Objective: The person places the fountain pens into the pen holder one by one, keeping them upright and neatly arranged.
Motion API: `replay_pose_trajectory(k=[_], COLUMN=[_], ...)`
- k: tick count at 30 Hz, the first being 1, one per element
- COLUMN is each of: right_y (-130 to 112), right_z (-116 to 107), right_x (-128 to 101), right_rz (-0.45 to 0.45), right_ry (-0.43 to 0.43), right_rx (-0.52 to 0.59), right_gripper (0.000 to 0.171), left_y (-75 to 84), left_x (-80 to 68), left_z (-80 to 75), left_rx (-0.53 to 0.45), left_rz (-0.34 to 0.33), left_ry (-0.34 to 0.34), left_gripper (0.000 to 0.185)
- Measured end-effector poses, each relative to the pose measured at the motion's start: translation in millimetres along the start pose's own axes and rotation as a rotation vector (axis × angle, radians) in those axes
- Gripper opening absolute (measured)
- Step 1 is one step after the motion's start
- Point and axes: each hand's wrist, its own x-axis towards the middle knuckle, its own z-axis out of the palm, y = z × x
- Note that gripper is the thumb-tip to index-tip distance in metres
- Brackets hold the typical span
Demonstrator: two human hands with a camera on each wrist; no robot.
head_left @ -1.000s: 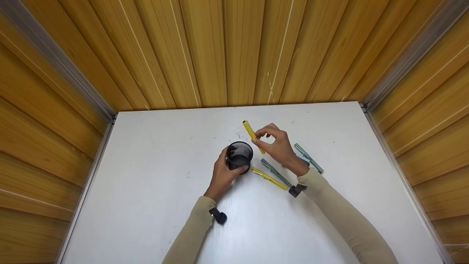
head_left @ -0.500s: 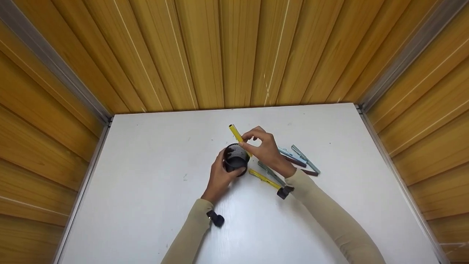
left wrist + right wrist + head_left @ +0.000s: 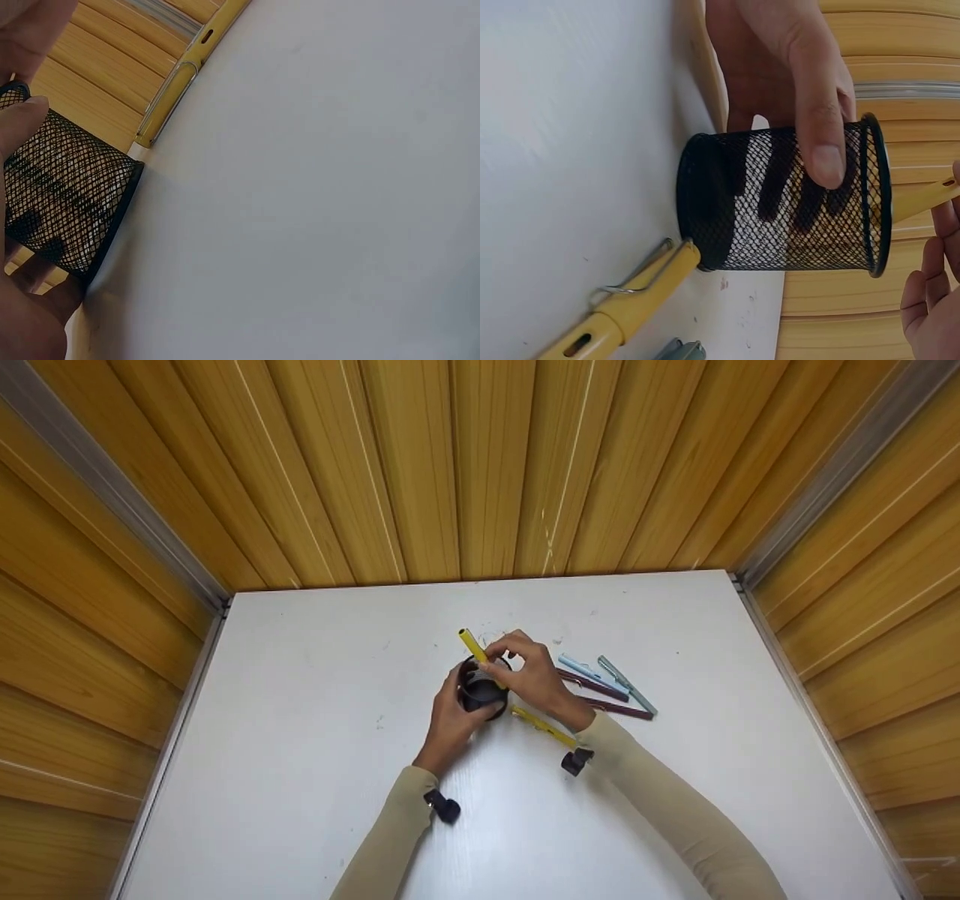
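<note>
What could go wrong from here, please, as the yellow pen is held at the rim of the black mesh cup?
1. The yellow pen is tilted at the rim of the black mesh cup; its tip could catch the rim instead of sliding in.
2. The cup looks light; if the left hand slackens, a push might tip it.
3. Another yellow pen lies against the cup's base and might get knocked.

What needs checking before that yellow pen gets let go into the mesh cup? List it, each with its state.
1. Left hand grips the mesh cup: ok.
2. Cup upright on the table: ok.
3. Right hand pinches the yellow pen: ok.
4. Pen's lower end inside the cup's rim: ok; how deep, cannot tell.
5. Second yellow pen lies on the table beside the cup's base; touching, cannot tell.
</note>
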Motion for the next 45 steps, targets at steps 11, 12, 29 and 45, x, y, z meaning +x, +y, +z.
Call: replay_pose_trajectory(k=[11, 12, 29, 45], right_y=[-0.1, -4.6, 15.1, 39.3], right_z=[-0.2, 0.0, 7.7, 11.5], right_x=[-8.5, -9.1, -18.1, -28.1], right_rz=[0.016, 0.020, 0.068, 0.013], right_ry=[-0.040, -0.036, -0.005, 0.041], right_rx=[0.005, 0.009, -0.011, -0.114], right_gripper=[0.015, 0.015, 0.016, 0.016], left_y=[2.5, 2.5, 1.3, 3.0], left_x=[-0.3, -0.5, 0.1, -0.4], left_z=[-0.4, -0.4, -1.1, -0.5], left_rx=[0.012, 0.014, 0.051, 0.043], left_rz=[-0.025, -0.027, -0.012, -0.010], left_ry=[-0.006, -0.007, -0.007, 0.003], left_gripper=[0.092, 0.092, 0.095, 0.096])
